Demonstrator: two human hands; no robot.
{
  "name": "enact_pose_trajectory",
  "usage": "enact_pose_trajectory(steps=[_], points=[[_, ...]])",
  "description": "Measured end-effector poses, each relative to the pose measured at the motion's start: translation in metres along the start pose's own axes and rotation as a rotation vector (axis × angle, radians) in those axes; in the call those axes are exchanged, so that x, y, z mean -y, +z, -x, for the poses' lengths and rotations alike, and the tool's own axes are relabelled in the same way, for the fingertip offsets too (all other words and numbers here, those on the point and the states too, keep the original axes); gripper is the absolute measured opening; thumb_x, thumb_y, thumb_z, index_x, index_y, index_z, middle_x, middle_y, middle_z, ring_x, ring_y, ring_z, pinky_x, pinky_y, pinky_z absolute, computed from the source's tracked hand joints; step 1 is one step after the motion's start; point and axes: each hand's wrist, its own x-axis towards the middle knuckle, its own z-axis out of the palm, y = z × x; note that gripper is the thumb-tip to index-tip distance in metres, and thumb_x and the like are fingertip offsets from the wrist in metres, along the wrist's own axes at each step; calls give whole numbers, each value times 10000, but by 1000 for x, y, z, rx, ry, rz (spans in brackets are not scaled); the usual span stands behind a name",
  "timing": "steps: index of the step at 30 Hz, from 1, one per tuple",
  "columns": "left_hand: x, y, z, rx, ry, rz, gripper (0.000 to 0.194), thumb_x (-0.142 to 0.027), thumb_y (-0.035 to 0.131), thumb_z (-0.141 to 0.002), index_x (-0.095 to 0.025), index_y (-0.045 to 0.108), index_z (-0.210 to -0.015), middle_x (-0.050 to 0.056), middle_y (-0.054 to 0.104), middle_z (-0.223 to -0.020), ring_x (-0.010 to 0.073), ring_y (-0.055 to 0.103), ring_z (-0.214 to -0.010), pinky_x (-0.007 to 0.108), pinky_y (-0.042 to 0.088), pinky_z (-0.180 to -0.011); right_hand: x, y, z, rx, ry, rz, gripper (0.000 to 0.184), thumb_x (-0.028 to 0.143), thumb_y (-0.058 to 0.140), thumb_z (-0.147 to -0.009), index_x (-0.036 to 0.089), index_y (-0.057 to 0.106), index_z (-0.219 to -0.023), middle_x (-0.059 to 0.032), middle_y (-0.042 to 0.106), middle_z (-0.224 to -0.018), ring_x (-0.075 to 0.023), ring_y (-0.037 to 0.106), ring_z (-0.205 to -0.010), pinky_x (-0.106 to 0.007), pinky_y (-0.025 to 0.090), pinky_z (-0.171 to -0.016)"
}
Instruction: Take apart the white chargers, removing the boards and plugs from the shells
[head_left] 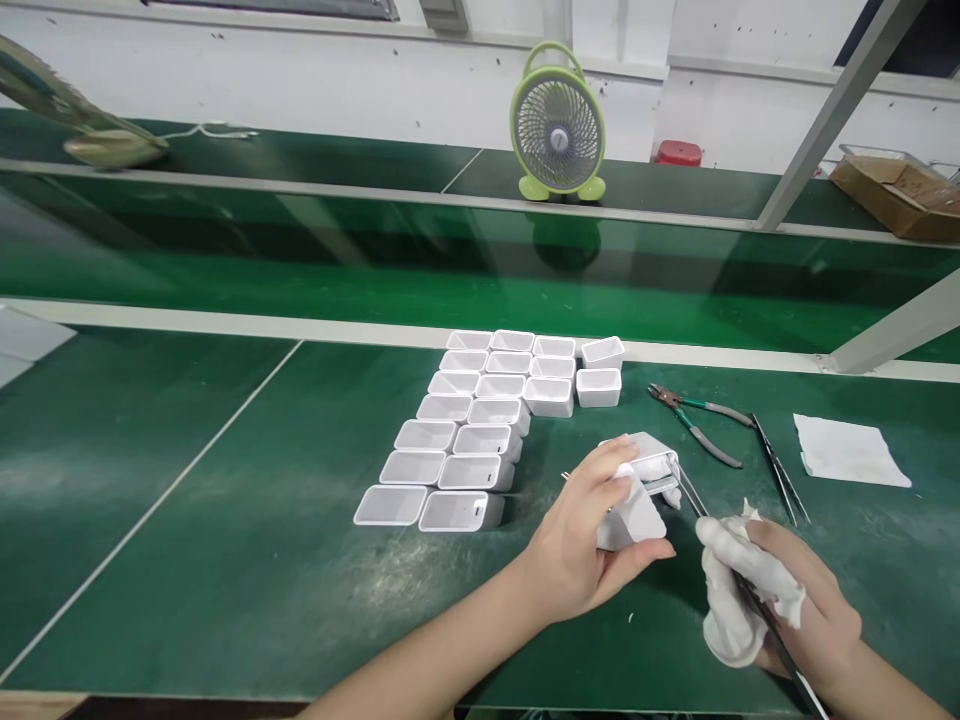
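My left hand [581, 545] is closed around a small white plastic housing [634, 500], held just above the green table [225, 520]. My right hand [795, 610] wears a white cloth wrap over the fingers and grips metal tweezers [694, 500], whose tips reach the open end of the housing. To the left, several identical white housings [465, 440] stand in neat rows, open sides up.
Green-handled cutters [694, 415], a second pair of tweezers [780, 470] and a folded white cloth [847, 450] lie to the right. Behind runs a green conveyor belt [375, 270]. A green desk fan [557, 125], a red lid [679, 153] and a cardboard box [896, 190] sit on the rear shelf.
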Motion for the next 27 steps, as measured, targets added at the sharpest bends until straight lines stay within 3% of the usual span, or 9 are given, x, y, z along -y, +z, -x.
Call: enact_pose_trajectory(steps=[8,12,18,23,27], points=[[1,1,1,1,10,10,712,-245,703,-863,-161,319,-1456,207,552,-1303,293,513,-1314,540,461,-1085,-1,-1,8,-7,141,-59,437,489,676,-831,278,684,-1213,-125,750,-1086,-363,734,-907,-476,645,-746],[3,1,3,-9,-16,-8,729,-267,711,-856,-196,314,-1462,199,567,-1285,305,530,-1300,538,498,-1046,1,-6,3,34,175,-154,407,400,693,-838,306,670,-1233,-89,751,-1101,-338,736,-923,-437,633,-807],[3,0,6,-12,-48,7,717,-273,732,-838,-184,340,-1431,212,573,-1269,322,547,-1282,532,520,-1019,4,4,-3,-57,226,-202,335,346,658,-871,314,690,-1202,-77,751,-1114,-324,741,-936,-434,634,-837],[1,0,5,-16,-77,36,705,-268,726,-845,-179,328,-1420,213,553,-1278,311,544,-1284,524,517,-1024,7,4,-6,-26,247,-218,329,447,650,-868,310,712,-1161,-78,756,-1104,-320,737,-959,-445,620,-879],[-2,1,6,-26,-154,86,663,-234,706,-860,-214,328,-1405,202,551,-1269,311,547,-1279,521,534,-993,7,2,-6,34,369,-238,306,500,628,-864,293,752,-1052,-84,777,-1017,-311,742,-934,-435,623,-876]])
